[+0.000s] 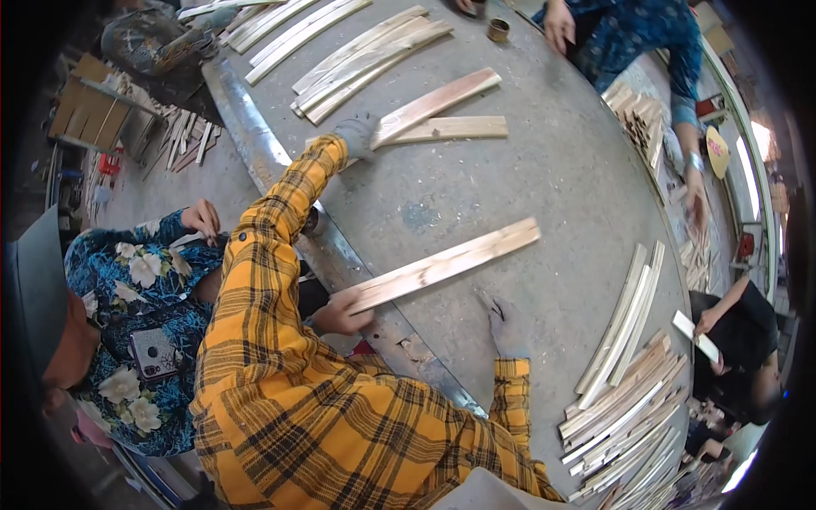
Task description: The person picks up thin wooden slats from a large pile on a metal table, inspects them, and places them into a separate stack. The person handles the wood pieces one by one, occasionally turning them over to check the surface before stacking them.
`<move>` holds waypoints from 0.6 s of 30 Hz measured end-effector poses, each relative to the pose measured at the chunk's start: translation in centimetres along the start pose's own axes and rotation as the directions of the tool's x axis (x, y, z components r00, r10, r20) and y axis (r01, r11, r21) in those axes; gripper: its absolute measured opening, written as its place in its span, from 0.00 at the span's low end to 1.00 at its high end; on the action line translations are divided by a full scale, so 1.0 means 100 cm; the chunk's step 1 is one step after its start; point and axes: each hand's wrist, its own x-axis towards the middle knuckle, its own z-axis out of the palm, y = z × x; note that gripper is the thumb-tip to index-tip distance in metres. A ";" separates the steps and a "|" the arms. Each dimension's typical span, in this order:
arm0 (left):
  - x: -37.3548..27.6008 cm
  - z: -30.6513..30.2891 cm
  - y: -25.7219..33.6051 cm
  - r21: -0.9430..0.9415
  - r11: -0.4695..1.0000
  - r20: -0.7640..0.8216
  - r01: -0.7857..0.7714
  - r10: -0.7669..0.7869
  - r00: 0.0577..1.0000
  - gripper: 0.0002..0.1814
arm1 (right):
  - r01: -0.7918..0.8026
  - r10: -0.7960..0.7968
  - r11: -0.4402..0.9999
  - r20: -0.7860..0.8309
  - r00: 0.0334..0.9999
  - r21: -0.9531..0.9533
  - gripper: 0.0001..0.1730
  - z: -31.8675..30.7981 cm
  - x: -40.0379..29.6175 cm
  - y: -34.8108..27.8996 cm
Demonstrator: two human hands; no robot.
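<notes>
My left hand [358, 135], in a grey glove, is at the near ends of two wooden boards: a reddish one [440, 105] angled over a paler one [452, 128]. Whether its fingers grip either board is hidden. My right hand [507, 328], also gloved, is over the grey tabletop [433, 191] with nothing in it, fingers apart. Between my hands, a pale board [446, 260] reaches across the table's edge. A co-worker's bare hand [344, 311] holds its near end, below my left sleeve.
Boards lie in groups at the far side [370, 60] and in a stack [625, 408] on the right. A metal strip [354, 255] runs along the table edge. A small tin [498, 30] stands far back. Co-workers are close on the left [140, 306] and across the table [631, 38].
</notes>
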 end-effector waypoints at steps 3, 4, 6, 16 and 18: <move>0.005 0.023 -0.011 -0.041 0.999 -0.055 0.001 -0.004 0.999 0.40 | 0.047 -0.050 0.996 -0.034 0.998 -0.081 0.16 -0.007 -0.015 0.009; 0.012 0.015 -0.003 -0.035 0.999 0.006 0.013 -0.012 1.000 0.39 | 0.036 -0.042 0.992 -0.051 0.998 -0.123 0.16 -0.011 -0.018 0.016; 0.022 0.001 0.016 -0.049 0.999 0.023 0.019 -0.018 1.000 0.37 | 0.050 -0.070 0.984 -0.114 0.991 -0.171 0.14 -0.006 -0.025 0.036; 0.048 0.011 0.171 -0.454 0.891 -0.044 -0.018 -0.002 0.999 0.37 | -0.239 0.237 0.971 -0.291 0.927 0.028 0.14 0.021 -0.085 0.074; 0.032 0.031 0.207 -0.507 0.859 -0.078 -0.070 0.035 0.996 0.38 | -0.300 0.295 0.953 -0.312 0.903 0.032 0.14 0.038 -0.090 0.089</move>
